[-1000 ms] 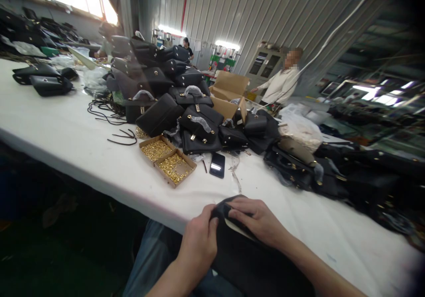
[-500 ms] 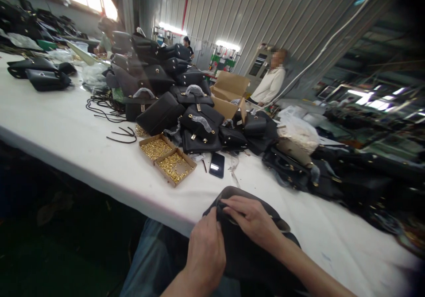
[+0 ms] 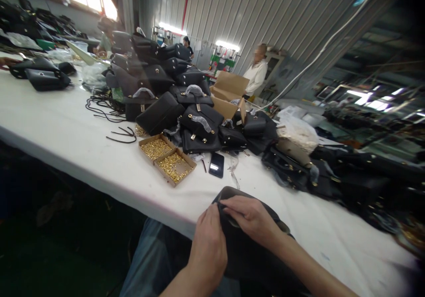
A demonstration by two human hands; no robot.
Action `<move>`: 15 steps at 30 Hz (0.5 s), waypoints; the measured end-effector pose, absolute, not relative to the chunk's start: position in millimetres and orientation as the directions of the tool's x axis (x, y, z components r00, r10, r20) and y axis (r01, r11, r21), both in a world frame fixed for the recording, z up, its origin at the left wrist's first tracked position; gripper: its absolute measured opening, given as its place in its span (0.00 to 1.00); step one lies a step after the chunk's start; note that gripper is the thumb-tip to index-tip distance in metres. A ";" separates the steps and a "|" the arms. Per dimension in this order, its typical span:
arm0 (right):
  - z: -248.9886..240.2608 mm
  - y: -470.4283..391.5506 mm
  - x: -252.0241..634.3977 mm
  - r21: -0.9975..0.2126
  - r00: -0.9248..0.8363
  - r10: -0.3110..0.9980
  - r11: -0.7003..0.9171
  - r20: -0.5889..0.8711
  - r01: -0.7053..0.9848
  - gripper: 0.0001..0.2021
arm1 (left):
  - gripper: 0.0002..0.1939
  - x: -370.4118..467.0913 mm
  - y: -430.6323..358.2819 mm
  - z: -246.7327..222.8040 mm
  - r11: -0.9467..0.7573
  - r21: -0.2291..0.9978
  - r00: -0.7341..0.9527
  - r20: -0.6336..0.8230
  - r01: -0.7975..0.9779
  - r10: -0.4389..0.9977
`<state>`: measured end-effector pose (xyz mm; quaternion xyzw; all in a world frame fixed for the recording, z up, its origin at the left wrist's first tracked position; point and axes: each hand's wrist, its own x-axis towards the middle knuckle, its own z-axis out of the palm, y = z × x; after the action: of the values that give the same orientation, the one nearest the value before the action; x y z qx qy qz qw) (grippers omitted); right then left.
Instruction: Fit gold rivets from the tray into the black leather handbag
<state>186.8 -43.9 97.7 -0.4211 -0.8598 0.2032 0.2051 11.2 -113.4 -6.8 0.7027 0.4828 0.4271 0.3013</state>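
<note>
A black handbag point(image 3: 252, 255) rests at the table's front edge and over my lap, its opening facing up. My left hand point(image 3: 210, 239) is closed on the bag's near left corner, fingers pressed against its edge. Fingertips of my right hand point(image 3: 250, 215) pinch the same corner from the other side, close to the left fingers. Whether a small part sits between the fingertips is hidden. Beyond the bag lie a phone point(image 3: 216, 165) and two cardboard trays of small gold metal pieces point(image 3: 174, 166).
Black handbags point(image 3: 199, 124) are piled across the table point(image 3: 99, 155), with more heaped at right. An open cardboard box point(image 3: 229, 91) stands behind them. Black cords point(image 3: 121, 134) lie at left. A person in a white top point(image 3: 256, 76) is beyond the table; others sit farther back.
My hands stay at the bag's corner, the left one shifting slightly upward. The person in white has moved left. A hand now shows by the bags at far left.
</note>
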 end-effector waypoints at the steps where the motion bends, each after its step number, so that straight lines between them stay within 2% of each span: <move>1: 97.3 -44.7 186.3 -0.506 -0.563 0.804 0.573 0.194 0.644 0.14 | 0.35 14.5 -115.2 -12.5 -0.367 0.814 0.171 0.325 0.450 0.930; 5: 96.2 -49.2 183.8 -0.494 -0.549 0.801 0.587 0.238 0.642 0.14 | 0.39 25.7 -120.9 -25.7 -0.368 0.793 0.165 0.331 0.486 0.929; 9: 93.4 -51.6 183.3 -0.524 -0.543 0.802 0.582 0.247 0.622 0.13 | 0.37 24.6 -119.8 -18.4 -0.313 0.826 0.163 0.267 0.469 0.950; 15: 88.5 -51.8 183.7 -0.557 -0.468 0.835 0.544 0.288 0.628 0.11 | 0.35 15.6 -114.4 4.0 -0.276 0.905 0.155 0.237 0.324 0.959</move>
<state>183.7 -51.8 88.5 -0.4379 -0.8353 0.1906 0.2723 15.6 -114.4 4.0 0.6679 0.4801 0.4382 0.3625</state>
